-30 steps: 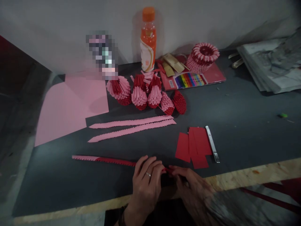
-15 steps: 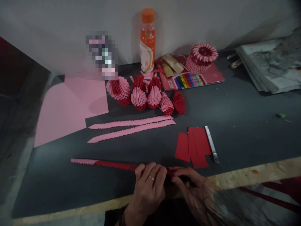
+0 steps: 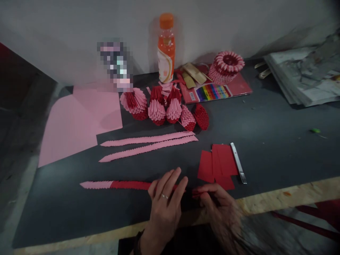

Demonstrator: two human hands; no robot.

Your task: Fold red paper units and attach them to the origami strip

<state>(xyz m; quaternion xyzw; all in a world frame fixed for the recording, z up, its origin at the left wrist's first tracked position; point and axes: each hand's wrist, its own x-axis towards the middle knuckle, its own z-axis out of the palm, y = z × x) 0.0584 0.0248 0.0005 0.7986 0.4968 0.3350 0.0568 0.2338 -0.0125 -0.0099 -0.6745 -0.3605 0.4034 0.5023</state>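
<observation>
A long folded-paper strip (image 3: 127, 185), pink at its left end and red beyond, lies along the front of the dark table. My left hand (image 3: 166, 205), a ring on one finger, rests over its right part with fingers stretched and slightly apart, hiding some of it. Just past the strip's right end, my right hand (image 3: 221, 207) pinches a small folded red paper piece (image 3: 197, 192) between thumb and fingers. A narrow gap separates that piece from the strip. Behind my right hand lie several red paper rectangles (image 3: 221, 161) beside a silver-handled cutter (image 3: 238, 163).
Two pink folded strips (image 3: 148, 146) lie mid-table, with pink sheets (image 3: 69, 131) at left. Several red and pink folded-paper shapes (image 3: 156, 109) stand behind them. An orange drink bottle (image 3: 166, 53), a coloured packet (image 3: 215, 92), a paper vase (image 3: 226, 67) and stacked papers (image 3: 297, 78) line the back.
My left fingers have straightened and loosened from the strip, which now lies flatter, its broad face up. My right hand has come slightly away from the strip's end with the red piece.
</observation>
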